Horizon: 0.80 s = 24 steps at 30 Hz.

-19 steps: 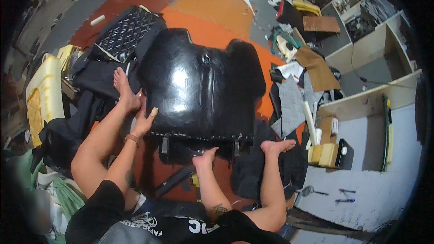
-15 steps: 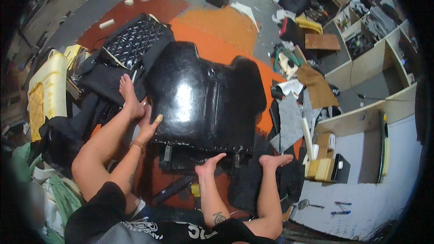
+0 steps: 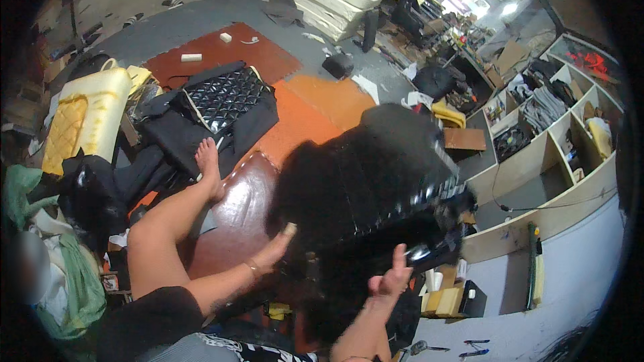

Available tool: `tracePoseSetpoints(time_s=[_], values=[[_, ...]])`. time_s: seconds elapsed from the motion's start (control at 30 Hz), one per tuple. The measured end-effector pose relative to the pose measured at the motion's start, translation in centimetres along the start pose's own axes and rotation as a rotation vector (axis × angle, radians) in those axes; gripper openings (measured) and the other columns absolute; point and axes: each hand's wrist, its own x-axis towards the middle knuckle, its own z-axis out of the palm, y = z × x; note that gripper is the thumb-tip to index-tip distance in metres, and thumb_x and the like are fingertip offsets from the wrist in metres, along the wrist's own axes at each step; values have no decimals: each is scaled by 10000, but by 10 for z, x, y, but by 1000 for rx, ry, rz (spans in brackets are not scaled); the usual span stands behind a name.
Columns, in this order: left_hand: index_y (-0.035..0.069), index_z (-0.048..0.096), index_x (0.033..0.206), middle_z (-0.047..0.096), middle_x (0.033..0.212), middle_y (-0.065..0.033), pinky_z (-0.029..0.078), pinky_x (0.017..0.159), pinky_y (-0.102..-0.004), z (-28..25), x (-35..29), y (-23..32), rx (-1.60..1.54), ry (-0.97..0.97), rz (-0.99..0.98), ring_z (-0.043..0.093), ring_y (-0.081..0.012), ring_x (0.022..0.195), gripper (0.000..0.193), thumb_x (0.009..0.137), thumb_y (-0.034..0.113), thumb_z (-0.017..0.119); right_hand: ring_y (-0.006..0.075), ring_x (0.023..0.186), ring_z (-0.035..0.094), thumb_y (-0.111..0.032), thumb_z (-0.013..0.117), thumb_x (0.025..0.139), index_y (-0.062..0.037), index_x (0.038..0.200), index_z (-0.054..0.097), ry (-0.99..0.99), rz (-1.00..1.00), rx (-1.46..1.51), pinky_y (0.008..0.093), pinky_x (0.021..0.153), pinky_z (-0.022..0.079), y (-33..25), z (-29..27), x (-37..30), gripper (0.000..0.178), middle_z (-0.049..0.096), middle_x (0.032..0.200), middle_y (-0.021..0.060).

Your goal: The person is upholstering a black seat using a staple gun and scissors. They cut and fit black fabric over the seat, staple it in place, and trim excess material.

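Left hand [image 3: 272,253]: grasping black seat [image 3: 362,174]
Right hand [image 3: 390,280]: beside seat, grip cannot be told
Shirt [image 3: 236,346]: white print, below left hand

The moulded shell [image 3: 362,181] at the centre is black. Upper left, the padded cover [image 3: 231,102] is black with a quilted diamond pattern; further left, the foam block [image 3: 111,108] is pale yellow with a golden, diamond-marked panel [image 3: 70,125]. The floor mats [image 3: 268,60] are brick red, amber and orange; lower left, the cloth [image 3: 82,288] is green.
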Motion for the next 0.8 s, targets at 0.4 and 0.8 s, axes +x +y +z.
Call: tracePoseSetpoints(time_s=[0.4,0.8], values=[[44,238,1641,232,1703,-158,201,1282,-453,92,-49,114,45,35,507,239,-340,1558,978,994,735,485,54,667,473,-188,770,980,37,808,645,-769,-529,-738,326,555,418,-98,118,-100,310,574,642,-7],[89,358,1603,355,1654,-101,268,1260,-494,124,-98,129,-796,-70,306,349,-341,1502,948,956,766,506,315,587,604,-124,775,922,10,850,692,-1164,-920,-1505,396,600,504,-198,158,-90,174,634,737,250]])
